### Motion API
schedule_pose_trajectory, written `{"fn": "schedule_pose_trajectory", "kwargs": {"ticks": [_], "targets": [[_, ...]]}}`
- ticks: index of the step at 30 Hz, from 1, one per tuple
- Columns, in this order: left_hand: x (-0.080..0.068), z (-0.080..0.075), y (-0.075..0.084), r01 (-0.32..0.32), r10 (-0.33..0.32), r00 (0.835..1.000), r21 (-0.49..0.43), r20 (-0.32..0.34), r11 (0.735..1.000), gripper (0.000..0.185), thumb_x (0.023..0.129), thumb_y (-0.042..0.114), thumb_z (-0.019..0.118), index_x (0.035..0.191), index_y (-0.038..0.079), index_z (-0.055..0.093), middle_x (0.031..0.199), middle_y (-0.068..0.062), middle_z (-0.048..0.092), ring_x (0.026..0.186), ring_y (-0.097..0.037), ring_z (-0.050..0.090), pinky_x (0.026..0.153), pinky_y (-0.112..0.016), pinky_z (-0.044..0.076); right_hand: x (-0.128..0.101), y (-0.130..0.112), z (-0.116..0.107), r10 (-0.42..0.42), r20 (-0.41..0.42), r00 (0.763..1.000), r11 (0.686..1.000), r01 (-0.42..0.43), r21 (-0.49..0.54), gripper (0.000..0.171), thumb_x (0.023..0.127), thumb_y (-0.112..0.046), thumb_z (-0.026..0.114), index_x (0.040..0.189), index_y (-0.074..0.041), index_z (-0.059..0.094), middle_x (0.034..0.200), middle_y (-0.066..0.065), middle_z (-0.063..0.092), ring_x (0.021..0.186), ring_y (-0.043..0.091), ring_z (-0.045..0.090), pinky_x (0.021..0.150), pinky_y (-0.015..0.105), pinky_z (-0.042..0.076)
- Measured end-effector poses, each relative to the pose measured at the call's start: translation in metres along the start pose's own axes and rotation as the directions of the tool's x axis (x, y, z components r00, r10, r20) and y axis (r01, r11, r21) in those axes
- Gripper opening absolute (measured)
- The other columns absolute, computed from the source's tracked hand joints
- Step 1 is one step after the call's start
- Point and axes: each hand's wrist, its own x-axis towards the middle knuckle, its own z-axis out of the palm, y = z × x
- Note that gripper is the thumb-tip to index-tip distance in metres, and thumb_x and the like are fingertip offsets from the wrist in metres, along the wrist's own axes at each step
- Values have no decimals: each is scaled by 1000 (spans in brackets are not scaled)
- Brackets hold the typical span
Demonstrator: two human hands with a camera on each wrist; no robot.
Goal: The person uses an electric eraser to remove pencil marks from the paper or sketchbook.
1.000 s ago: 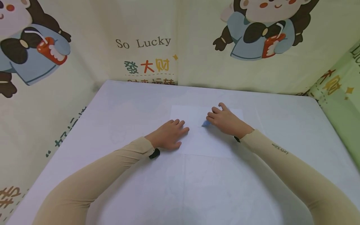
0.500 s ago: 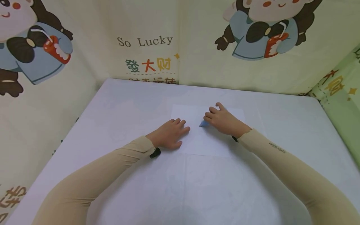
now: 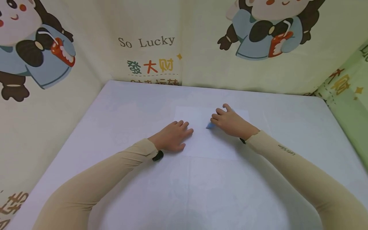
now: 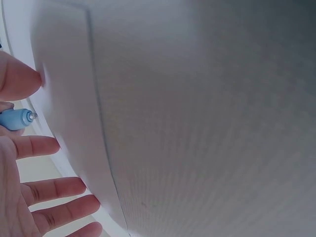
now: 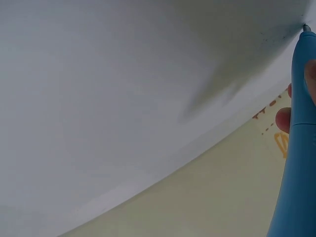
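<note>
A thick light-blue pen (image 5: 300,133) is pinched in my right hand (image 3: 231,122). Its metal tip touches the white paper (image 3: 198,147), or sits just over it, near the sheet's middle in the head view. In the right wrist view small dark marks show close to the tip. My left hand (image 3: 172,137) rests on the left part of the sheet, fingers spread and fairly straight, holding nothing. Part of the blue pen (image 4: 17,119) also shows beyond the left thumb in the left wrist view. My right fingers cover much of the pen in the head view.
The sheet lies on a white-covered table (image 3: 149,198). Behind it and at both sides hang cream cloth walls (image 3: 201,41) printed with cartoon figures and lettering. A dark strap piece (image 3: 158,156) shows under the left wrist.
My right hand with the pen shifted slightly left, then back to the right over the paper. The left hand stays in place. The head view has turned a little.
</note>
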Motion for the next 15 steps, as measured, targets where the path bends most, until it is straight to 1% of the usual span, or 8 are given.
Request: {"fn": "schedule_pose_trajectory", "kwargs": {"ticks": [4,11,15], "targets": [[-2,-1,-1,4,-4,1000,-3,-11,1000,44,83,35,55,120,12,49,113,-11,53,94,-25,52,83,-38,47,-1,3,0,-4,0,1000,1000,4,5,17,79,1,69,93,-5,61,84,4,59,82,22,47,88,48,39],[-2,-2,-2,3,-2,1000,-21,13,1000,46,84,36,54,123,13,48,111,-9,53,94,-23,51,84,-38,46,4,1,4,-9,-35,999,1000,10,26,17,80,1,68,94,-6,61,84,4,59,81,21,45,87,47,39],[0,-2,-1,-4,4,1000,-14,13,1000,46,84,37,54,123,13,48,109,-8,53,93,-23,51,82,-38,47,8,-1,5,-14,-30,999,1000,15,22,17,81,1,67,94,-6,60,84,4,59,82,21,46,87,47,39]]}}
